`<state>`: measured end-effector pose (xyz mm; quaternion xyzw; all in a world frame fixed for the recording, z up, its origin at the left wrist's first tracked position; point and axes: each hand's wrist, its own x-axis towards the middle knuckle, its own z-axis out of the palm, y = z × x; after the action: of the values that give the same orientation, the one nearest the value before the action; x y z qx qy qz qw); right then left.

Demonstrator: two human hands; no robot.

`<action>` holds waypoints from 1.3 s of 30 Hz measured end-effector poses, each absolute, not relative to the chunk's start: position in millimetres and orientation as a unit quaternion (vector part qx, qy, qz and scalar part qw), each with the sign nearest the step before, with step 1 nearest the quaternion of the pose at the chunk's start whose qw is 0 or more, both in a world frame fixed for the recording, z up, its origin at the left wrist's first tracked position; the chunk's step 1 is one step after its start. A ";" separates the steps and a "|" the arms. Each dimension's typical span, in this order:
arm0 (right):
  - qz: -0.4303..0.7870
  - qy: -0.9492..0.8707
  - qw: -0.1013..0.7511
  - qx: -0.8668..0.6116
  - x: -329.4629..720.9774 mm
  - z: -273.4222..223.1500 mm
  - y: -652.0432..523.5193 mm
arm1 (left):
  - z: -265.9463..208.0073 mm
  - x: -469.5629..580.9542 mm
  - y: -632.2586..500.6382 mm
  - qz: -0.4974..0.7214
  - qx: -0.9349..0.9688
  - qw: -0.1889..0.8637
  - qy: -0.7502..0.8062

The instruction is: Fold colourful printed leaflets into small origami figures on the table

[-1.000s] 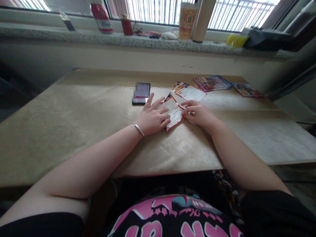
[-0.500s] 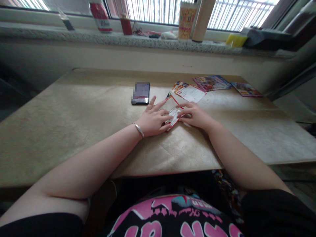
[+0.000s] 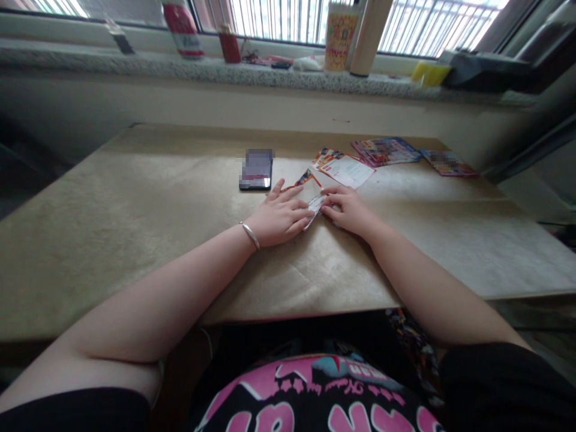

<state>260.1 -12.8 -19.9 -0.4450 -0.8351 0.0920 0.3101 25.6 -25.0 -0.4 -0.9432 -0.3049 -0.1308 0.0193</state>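
Observation:
A red-edged paper leaflet (image 3: 317,182), white with printing and a colourful corner, lies on the table in front of me, partly covered by my hands. My left hand (image 3: 281,219) rests flat across its left part, fingers spread. At its right edge, the bent fingers of my right hand (image 3: 345,209) hold the paper; the thumb is hard to make out. Just beyond, similar printed leaflets (image 3: 353,172) lie overlapping. A phone (image 3: 256,171) with a lit screen lies beyond my left fingertips.
Farther right on the table (image 3: 157,198) are a stack of colourful leaflets (image 3: 391,151) and a smaller pile (image 3: 447,162). The stone windowsill (image 3: 270,75) behind carries a patterned cup (image 3: 341,39), a red-and-white bottle (image 3: 183,30) and a yellow item (image 3: 431,74).
My right hand has shifted slightly left along the leaflet's edge. The leaflet has turned or moved a little left under my left hand, showing more of its upper left edge.

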 end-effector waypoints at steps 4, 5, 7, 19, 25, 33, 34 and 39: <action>0.085 -0.827 0.310 -0.461 259.7 -23.4 -11.2 | -0.7 25.5 -23.2 -0.132 -0.940 -0.014 -0.315; 0.084 -0.825 0.312 -0.464 259.6 -23.9 -10.7 | -0.8 25.6 -23.0 -0.132 -0.939 -0.019 -0.317; 0.084 -0.817 0.323 -0.471 259.4 -24.5 -9.9 | -1.0 25.9 -23.1 -0.134 -0.938 -0.025 -0.318; 0.114 -0.746 0.310 -0.578 262.8 -22.3 -6.4 | -3.3 25.8 -20.2 -0.133 -0.935 -0.060 -0.323; 0.131 -0.733 0.345 -0.571 261.1 -19.2 -7.7 | 3.5 26.1 -23.6 -0.123 -0.938 -0.095 -0.310; 0.183 -0.705 0.429 -0.535 260.4 -14.5 -13.7 | 3.8 28.2 -30.2 -0.143 -0.958 -0.102 -0.228; 0.196 -0.701 0.428 -0.536 260.5 -14.1 -14.2 | 2.4 28.5 -29.7 -0.145 -0.959 -0.097 -0.221; 0.217 -0.669 0.383 -0.600 262.3 -13.9 -12.3 | -2.4 28.9 -26.2 -0.146 -0.963 -0.075 -0.213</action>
<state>262.3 -12.3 -13.9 -0.5996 -0.6686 0.2171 0.3825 28.9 -26.2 -2.4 -0.9631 -0.2131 -0.1461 -0.0750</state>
